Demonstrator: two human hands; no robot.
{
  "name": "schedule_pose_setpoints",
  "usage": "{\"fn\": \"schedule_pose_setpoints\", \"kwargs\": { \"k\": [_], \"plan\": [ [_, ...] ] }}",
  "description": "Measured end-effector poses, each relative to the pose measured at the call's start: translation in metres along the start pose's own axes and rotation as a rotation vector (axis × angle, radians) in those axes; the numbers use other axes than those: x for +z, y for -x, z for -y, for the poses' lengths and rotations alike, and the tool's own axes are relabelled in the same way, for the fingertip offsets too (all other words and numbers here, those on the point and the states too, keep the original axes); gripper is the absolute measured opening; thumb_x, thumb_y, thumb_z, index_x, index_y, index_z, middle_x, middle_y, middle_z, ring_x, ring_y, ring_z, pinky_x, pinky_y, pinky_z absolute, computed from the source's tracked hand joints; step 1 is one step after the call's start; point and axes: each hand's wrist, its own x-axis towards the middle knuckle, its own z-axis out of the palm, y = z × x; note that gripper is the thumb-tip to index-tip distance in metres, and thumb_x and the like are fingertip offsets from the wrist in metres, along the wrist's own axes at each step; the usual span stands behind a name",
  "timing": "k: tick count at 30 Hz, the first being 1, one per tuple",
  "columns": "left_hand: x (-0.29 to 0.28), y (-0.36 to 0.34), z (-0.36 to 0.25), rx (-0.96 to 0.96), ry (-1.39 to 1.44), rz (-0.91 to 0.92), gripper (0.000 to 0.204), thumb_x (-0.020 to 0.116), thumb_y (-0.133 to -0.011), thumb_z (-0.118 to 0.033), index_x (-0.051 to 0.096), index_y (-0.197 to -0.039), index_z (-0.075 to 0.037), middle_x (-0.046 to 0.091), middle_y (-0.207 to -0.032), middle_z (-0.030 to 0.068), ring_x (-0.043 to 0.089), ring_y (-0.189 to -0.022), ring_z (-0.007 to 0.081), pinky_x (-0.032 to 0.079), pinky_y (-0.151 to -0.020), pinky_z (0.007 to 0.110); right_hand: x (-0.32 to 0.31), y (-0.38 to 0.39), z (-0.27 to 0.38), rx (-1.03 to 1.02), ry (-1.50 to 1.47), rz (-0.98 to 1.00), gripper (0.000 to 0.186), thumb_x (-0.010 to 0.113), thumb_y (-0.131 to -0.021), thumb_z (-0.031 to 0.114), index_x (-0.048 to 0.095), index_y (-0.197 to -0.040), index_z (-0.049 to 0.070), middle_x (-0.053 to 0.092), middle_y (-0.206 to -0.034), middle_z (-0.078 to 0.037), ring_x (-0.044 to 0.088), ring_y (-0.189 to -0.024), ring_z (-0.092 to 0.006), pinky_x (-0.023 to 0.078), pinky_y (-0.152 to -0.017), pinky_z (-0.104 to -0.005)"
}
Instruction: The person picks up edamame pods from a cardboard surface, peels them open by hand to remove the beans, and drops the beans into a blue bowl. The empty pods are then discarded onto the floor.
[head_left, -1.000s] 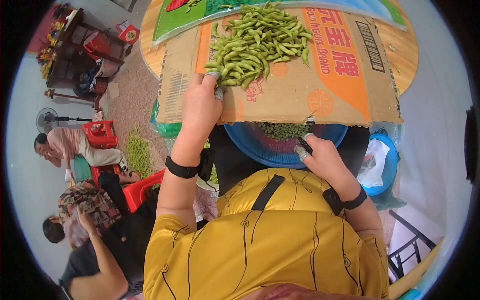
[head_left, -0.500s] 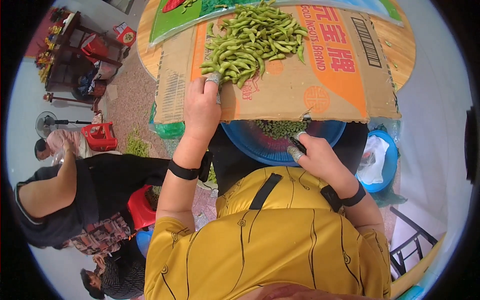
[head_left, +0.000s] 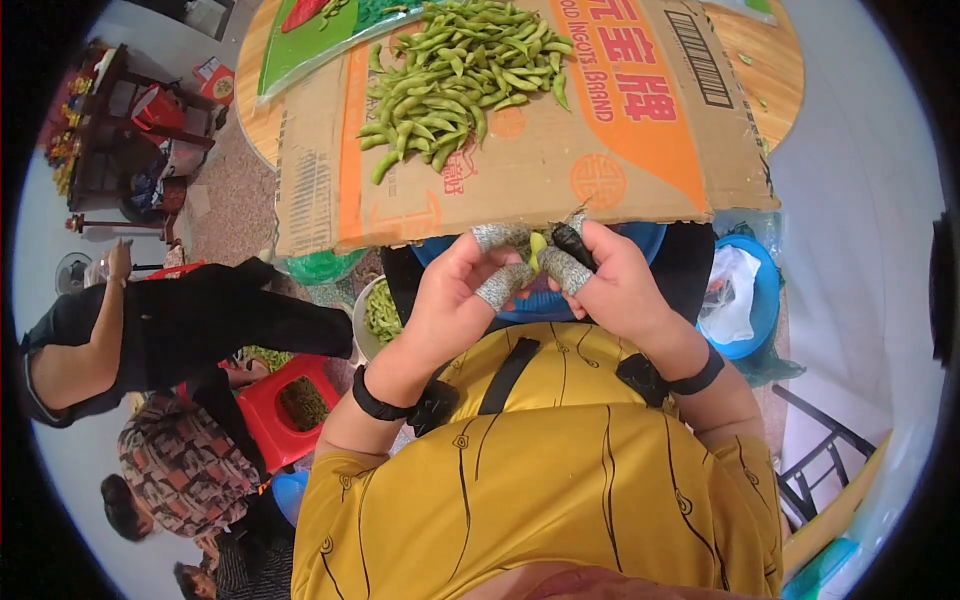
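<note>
My left hand (head_left: 452, 297), with grey fabric covers on thumb and forefinger, pinches a green edamame pod (head_left: 537, 252) at the cardboard's near edge. My right hand (head_left: 628, 288) wears similar covers and meets the pod from the other side. In its fingers is a small black tool (head_left: 572, 245), whose exact kind I cannot make out. Just beyond both hands, a heap of edamame pods (head_left: 465, 75) lies on the flat cardboard (head_left: 520, 190). Under the hands sits a blue basin (head_left: 645, 240), mostly covered by them and the cardboard; its contents are hidden.
A round wooden table (head_left: 775, 70) supports the cardboard. To the right stands another blue basin (head_left: 765, 290) with a white bag. On the left are a bowl of pods (head_left: 380, 312), a red stool (head_left: 275, 425) and several people, one standing (head_left: 180, 330) close by.
My left hand has come back from the heap with a pod and met my right hand over the basin. The standing person at left has shifted, uncovering the red stool and another person.
</note>
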Motion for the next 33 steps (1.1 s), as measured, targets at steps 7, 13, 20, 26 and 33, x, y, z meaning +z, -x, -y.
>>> {"fn": "schedule_pose_setpoints", "kwargs": {
  "k": [7, 13, 20, 26, 33],
  "plan": [
    [0.006, -0.004, 0.01, 0.039, -0.038, -0.03, 0.035, 0.056, -0.088, 0.003, 0.051, -0.122, -0.003, 0.059, -0.102, 0.0022, 0.058, -0.086, 0.0095, 0.048, -0.073, 0.024, -0.006, 0.005, -0.005, -0.005, 0.171, -0.039, 0.017, 0.052, -0.081, 0.002, 0.053, -0.097, 0.0, 0.06, -0.075, -0.002, 0.054, -0.056, -0.0067, 0.045, -0.05, -0.0226],
    [0.005, -0.006, 0.015, -0.017, 0.046, -0.083, 0.037, 0.053, -0.087, 0.006, 0.049, -0.124, -0.003, 0.058, -0.105, 0.0019, 0.057, -0.09, 0.0093, 0.048, -0.073, 0.023, -0.007, 0.015, -0.005, 0.031, 0.223, 0.03, 0.022, 0.047, -0.079, 0.001, 0.052, -0.1, 0.0, 0.064, -0.078, -0.007, 0.059, -0.057, -0.0108, 0.047, -0.051, -0.0247],
    [0.011, -0.008, 0.02, 0.059, -0.015, -0.059, 0.04, 0.053, -0.087, 0.007, 0.05, -0.126, -0.002, 0.059, -0.102, 0.002, 0.058, -0.088, 0.0104, 0.049, -0.073, 0.026, -0.006, 0.01, -0.009, 0.041, 0.232, 0.046, 0.026, 0.044, -0.079, 0.0, 0.051, -0.104, 0.001, 0.063, -0.077, -0.006, 0.055, -0.055, -0.0102, 0.045, -0.049, -0.0258],
    [0.013, -0.006, 0.015, 0.345, -0.705, -0.157, 0.036, 0.057, -0.084, 0.006, 0.057, -0.119, -0.002, 0.063, -0.098, 0.0037, 0.062, -0.085, 0.0136, 0.051, -0.071, 0.026, -0.002, 0.004, -0.002, 0.172, 0.012, 0.047, 0.029, 0.041, -0.08, -0.002, 0.051, -0.107, 0.005, 0.055, -0.072, -0.001, 0.046, -0.05, -0.0073, 0.039, -0.044, -0.0231],
    [-0.01, -0.016, 0.02, -0.105, 0.442, 0.189, 0.036, 0.06, -0.083, 0.005, 0.057, -0.118, -0.003, 0.063, -0.1, 0.007, 0.062, -0.08, 0.0155, 0.052, -0.064, 0.025, -0.015, 0.011, 0.015, 0.337, -0.373, 0.262, 0.028, 0.042, -0.087, 0.002, 0.052, -0.113, 0.007, 0.049, -0.068, 0.0, 0.04, -0.046, -0.004, 0.036, -0.04, -0.0212]
  ]
}}
